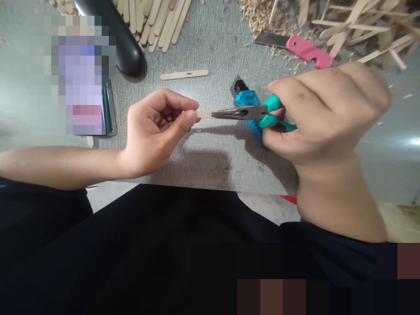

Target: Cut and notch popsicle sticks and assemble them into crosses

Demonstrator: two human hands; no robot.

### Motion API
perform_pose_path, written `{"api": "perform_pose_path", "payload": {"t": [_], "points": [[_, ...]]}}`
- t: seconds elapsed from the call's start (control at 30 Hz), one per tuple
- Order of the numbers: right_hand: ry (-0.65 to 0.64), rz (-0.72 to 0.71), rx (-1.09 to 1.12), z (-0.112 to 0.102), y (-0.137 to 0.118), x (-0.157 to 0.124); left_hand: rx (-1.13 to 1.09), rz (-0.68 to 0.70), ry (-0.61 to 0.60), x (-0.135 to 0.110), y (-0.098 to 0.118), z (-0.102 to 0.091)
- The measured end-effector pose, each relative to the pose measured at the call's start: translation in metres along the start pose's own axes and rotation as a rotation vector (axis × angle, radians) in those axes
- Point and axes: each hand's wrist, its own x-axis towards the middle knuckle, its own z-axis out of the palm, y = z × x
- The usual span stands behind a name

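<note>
No text, brands, numbers or signs can be read — not one.

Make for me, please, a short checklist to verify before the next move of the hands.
1. Left hand pinches the wooden stick: ok.
2. Right hand holds the pliers: ok.
3. Pliers' tips firmly closed on the stick: cannot tell.
4. Blue tool out from beneath the pliers: not ok.
5. Pink-handled knife blade covered: not ok, it is bare.
</note>
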Motion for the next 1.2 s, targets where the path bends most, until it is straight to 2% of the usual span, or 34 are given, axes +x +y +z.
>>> {"api": "perform_pose_path", "payload": {"t": [0.1,0.23,0.4,0.53,0.67,0.77,0.87,0.97,1.1,1.2], "points": [[0.033,0.004,0.004,0.0,0.0,0.0,0.006,0.009,-0.003,-0.001,0.002,0.0],[-0.058,0.026,0.037,-0.006,-0.002,0.0,0.032,-0.009,-0.007,-0.002,0.005,0.002],[0.001,0.028,0.109,-0.006,-0.005,0.0,-0.023,-0.043,0.001,0.001,0.007,0.005],[0.063,0.091,0.218,-0.005,-0.006,0.001,-0.042,-0.129,0.007,0.003,0.007,0.005],[0.083,0.146,0.191,-0.003,-0.004,0.003,-0.057,-0.162,0.014,0.004,0.006,0.005],[0.044,0.121,0.182,-0.001,-0.002,0.002,-0.046,-0.147,0.032,0.004,0.005,0.005],[-0.055,0.099,0.206,-0.001,-0.001,0.001,-0.028,-0.099,0.036,0.003,0.0,0.003],[-0.027,0.074,0.197,-0.002,-0.001,-0.001,-0.021,-0.056,0.032,0.002,-0.005,0.001],[-0.069,0.075,0.127,0.0,0.0,-0.003,0.005,-0.015,0.019,0.0,-0.007,-0.001],[0.005,0.035,0.044,0.004,0.001,-0.004,0.029,0.013,-0.003,-0.002,-0.006,-0.001]]}}
